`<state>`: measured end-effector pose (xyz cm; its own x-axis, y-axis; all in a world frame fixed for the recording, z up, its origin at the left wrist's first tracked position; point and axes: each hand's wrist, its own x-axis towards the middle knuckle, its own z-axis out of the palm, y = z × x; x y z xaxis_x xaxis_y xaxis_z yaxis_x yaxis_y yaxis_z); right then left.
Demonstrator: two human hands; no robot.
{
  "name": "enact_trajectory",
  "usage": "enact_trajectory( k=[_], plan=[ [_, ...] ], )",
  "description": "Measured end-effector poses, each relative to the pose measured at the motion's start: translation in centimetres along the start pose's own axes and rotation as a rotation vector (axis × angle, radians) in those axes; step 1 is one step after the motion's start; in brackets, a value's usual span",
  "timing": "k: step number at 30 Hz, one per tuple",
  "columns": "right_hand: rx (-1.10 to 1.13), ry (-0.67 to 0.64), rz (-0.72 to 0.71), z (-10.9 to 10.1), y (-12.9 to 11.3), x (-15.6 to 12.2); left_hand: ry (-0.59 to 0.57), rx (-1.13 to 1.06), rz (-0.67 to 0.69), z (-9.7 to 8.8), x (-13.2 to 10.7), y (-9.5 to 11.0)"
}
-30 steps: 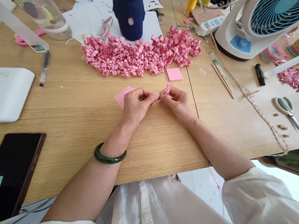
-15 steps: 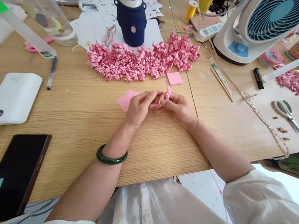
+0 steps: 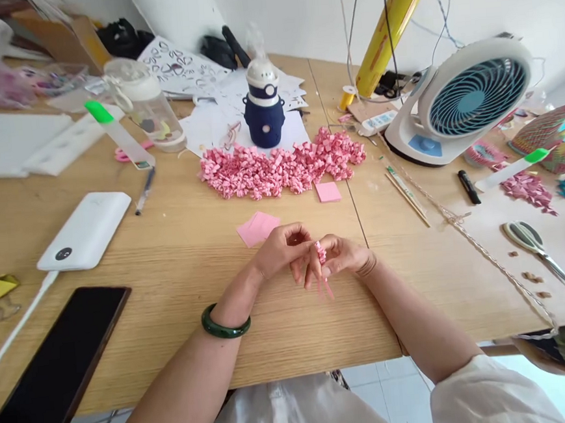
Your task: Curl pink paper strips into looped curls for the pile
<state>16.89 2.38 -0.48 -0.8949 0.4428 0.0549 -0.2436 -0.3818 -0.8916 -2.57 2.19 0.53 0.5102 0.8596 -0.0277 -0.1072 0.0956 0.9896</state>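
Both hands meet over the middle of the wooden table (image 3: 182, 297). My left hand (image 3: 280, 252), with a green bangle (image 3: 224, 325) on its wrist, pinches a small pink curled paper piece (image 3: 321, 260). My right hand (image 3: 345, 257) grips the same piece from the other side. Its loose pink strips hang down toward the table. A flat pink paper square (image 3: 258, 228) lies just behind my left hand. Another pink square (image 3: 328, 191) lies farther back, in front of a long heap of pink curled paper pieces (image 3: 281, 166).
A dark blue bottle (image 3: 264, 112) stands behind the heap. A white desk fan (image 3: 464, 102) is at the right, with scissors (image 3: 534, 240), chopsticks (image 3: 407, 195) and a twisted cord (image 3: 481, 248) nearby. A white power bank (image 3: 86, 230) and a black phone (image 3: 55, 369) lie at the left.
The view has tilted up and pulled back, showing more of the table's far side. The curled piece, held level before, now stands upright between both hands with its strips hanging down.
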Motion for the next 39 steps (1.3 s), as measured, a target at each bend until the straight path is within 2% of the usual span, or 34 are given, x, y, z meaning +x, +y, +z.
enact_trajectory(
  k=[2,7,11,14,19,24,30,36,39],
  plan=[
    [-0.010,0.010,0.001,-0.1,0.0,-0.1,0.016,0.007,-0.020,0.1,0.1,-0.1],
    [-0.002,0.011,0.026,-0.3,0.0,-0.3,-0.042,-0.013,0.003,0.5,0.0,-0.1],
    [-0.032,0.048,0.081,-0.7,0.2,-0.6,0.002,0.006,-0.014,0.4,0.1,-0.4],
    [-0.045,0.057,0.072,-0.9,0.3,-0.8,0.009,0.001,-0.019,0.5,0.1,-0.6],
    [-0.028,0.011,0.061,-0.9,0.1,-0.9,-0.053,-0.011,0.015,0.7,0.2,-0.6],
    [-0.064,0.091,0.098,-1.1,-0.1,-1.2,0.042,0.015,-0.005,0.6,0.1,-0.6],
    [-0.069,0.045,0.110,-1.4,-0.1,-1.3,-0.018,0.015,0.008,0.8,0.0,-0.1],
    [-0.070,0.091,0.069,-1.5,-0.1,-1.4,0.051,0.042,0.028,0.7,0.0,-0.2],
    [-0.066,0.068,0.081,-1.3,-0.2,-1.2,-0.005,0.045,0.072,0.7,-0.1,-0.3]
  ],
)
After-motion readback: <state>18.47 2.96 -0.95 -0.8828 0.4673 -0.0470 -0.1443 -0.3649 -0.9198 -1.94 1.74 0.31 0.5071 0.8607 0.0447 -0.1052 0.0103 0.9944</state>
